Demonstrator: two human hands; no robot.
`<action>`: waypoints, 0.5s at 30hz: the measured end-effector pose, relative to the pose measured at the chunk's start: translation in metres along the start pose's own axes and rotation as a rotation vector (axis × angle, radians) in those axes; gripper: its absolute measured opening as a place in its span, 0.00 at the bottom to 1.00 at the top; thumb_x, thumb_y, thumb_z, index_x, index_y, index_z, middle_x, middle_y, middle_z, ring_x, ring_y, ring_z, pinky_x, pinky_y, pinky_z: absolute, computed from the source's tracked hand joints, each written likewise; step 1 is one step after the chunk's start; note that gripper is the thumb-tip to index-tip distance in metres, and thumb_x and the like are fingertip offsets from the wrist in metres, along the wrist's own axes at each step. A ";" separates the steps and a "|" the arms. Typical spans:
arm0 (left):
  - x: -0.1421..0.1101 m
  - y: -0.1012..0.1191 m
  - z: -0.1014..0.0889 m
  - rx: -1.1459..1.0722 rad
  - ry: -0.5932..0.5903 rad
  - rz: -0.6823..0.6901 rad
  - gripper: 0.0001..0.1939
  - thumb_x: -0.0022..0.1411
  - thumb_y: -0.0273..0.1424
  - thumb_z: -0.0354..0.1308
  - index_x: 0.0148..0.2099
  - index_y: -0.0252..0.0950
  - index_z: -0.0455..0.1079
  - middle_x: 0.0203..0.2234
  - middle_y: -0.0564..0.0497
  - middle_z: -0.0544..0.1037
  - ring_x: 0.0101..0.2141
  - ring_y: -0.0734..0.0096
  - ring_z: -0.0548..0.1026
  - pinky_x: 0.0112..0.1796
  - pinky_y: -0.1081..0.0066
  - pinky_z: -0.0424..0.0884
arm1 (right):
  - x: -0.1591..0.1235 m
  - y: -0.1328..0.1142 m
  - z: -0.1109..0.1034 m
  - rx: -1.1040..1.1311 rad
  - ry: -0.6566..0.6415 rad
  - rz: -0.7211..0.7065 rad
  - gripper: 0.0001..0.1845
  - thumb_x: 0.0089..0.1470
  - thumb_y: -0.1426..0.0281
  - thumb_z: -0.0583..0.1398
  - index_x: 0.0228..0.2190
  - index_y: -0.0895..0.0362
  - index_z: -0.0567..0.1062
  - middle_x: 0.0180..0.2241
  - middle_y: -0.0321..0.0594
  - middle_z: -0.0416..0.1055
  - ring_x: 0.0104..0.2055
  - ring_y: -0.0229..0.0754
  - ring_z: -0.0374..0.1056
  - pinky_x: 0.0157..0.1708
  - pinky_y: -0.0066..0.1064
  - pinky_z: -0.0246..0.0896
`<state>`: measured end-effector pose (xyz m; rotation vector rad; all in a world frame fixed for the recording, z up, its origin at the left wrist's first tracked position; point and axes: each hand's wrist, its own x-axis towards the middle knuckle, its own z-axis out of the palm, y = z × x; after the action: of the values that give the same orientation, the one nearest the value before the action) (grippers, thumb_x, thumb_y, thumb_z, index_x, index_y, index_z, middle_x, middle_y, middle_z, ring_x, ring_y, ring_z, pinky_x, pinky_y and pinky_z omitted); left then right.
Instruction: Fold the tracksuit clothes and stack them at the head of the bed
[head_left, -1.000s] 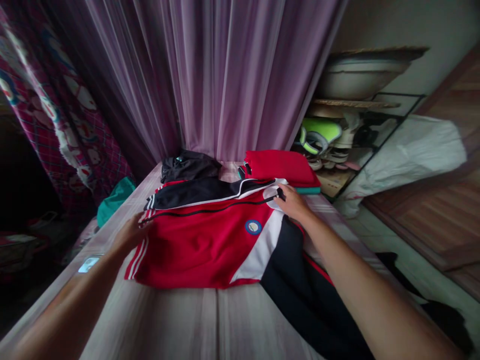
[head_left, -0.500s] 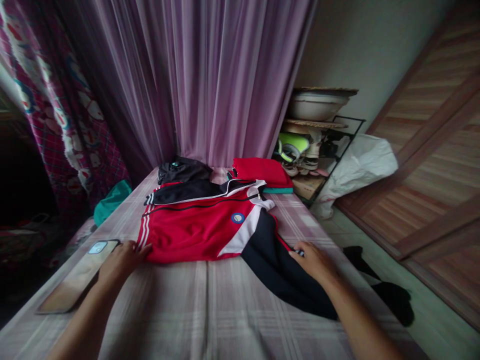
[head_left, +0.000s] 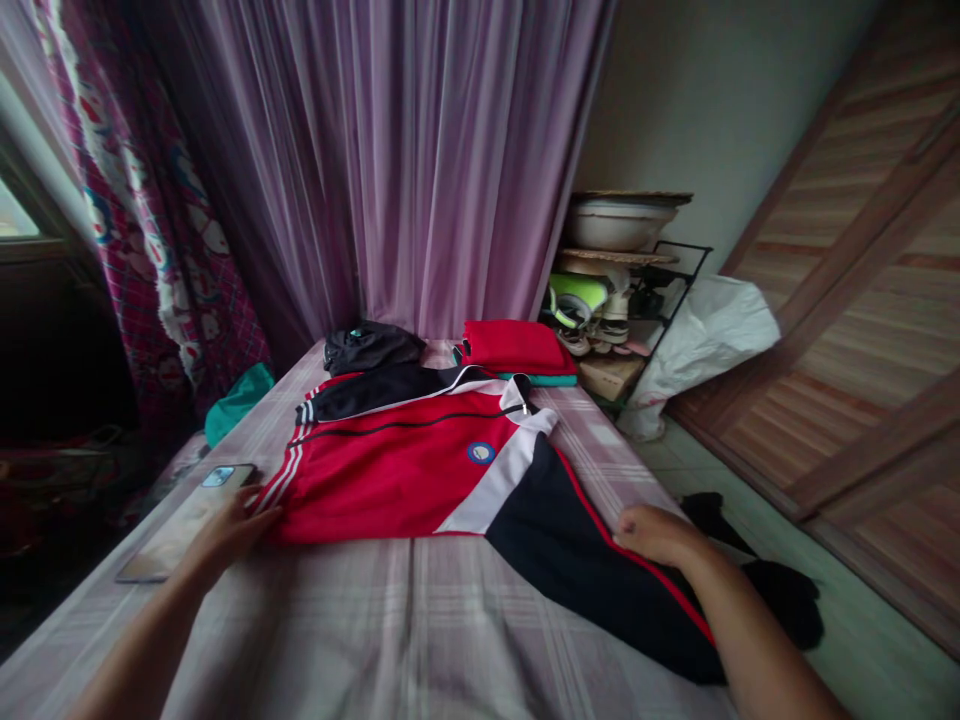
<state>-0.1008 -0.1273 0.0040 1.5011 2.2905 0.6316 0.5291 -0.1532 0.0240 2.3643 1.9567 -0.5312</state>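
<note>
A red, white and black zip-up jacket (head_left: pixel 390 470) lies spread on the checked bed cover (head_left: pixel 420 640), its collar to the right and its striped hem to the left. The near black sleeve (head_left: pixel 577 560) stretches toward the lower right; the other is folded over the far side of the body. At the near hem corner, my left hand (head_left: pixel 236 525) is closed on the cloth. My right hand (head_left: pixel 656 535) pinches the sleeve along its red piping, its fingertips partly hidden. A phone (head_left: pixel 176 530) lies beside and partly under my left hand and wrist.
Behind the jacket are a folded red garment (head_left: pixel 517 346) on a teal one and a dark bundle of cloth (head_left: pixel 375 346). A purple curtain (head_left: pixel 450 170) hangs at the back. A shoe rack (head_left: pixel 675 300) and white bag (head_left: pixel 705 340) stand right.
The near sleeve is pulled out straighter toward the lower right, and the front panel lies smoother. My left hand has drawn the hem corner slightly left and nearer. The camera view has shifted a little.
</note>
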 end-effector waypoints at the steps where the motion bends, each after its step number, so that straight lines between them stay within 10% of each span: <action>1: -0.001 -0.002 -0.001 -0.008 -0.005 0.005 0.36 0.49 0.49 0.58 0.55 0.31 0.68 0.37 0.40 0.80 0.42 0.49 0.79 0.40 0.60 0.75 | 0.002 -0.005 -0.003 -0.019 -0.011 -0.004 0.08 0.48 0.64 0.63 0.21 0.52 0.78 0.23 0.37 0.75 0.28 0.43 0.71 0.28 0.30 0.56; 8: -0.011 0.027 -0.007 -0.027 -0.049 -0.108 0.36 0.54 0.55 0.55 0.55 0.34 0.71 0.42 0.39 0.81 0.42 0.50 0.80 0.38 0.64 0.75 | 0.067 -0.073 -0.026 -0.046 0.221 0.044 0.24 0.60 0.53 0.52 0.43 0.52 0.80 0.45 0.47 0.79 0.47 0.52 0.74 0.39 0.36 0.64; 15: -0.003 0.030 -0.002 -0.012 -0.051 -0.140 0.25 0.59 0.47 0.53 0.50 0.34 0.72 0.36 0.43 0.83 0.34 0.59 0.81 0.28 0.71 0.71 | 0.102 -0.092 0.006 0.026 0.256 0.079 0.22 0.59 0.65 0.52 0.51 0.54 0.76 0.46 0.49 0.78 0.46 0.52 0.75 0.40 0.37 0.67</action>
<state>-0.0779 -0.1198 0.0220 1.3219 2.3234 0.5609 0.4555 -0.0389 0.0084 2.6275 1.9480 -0.2627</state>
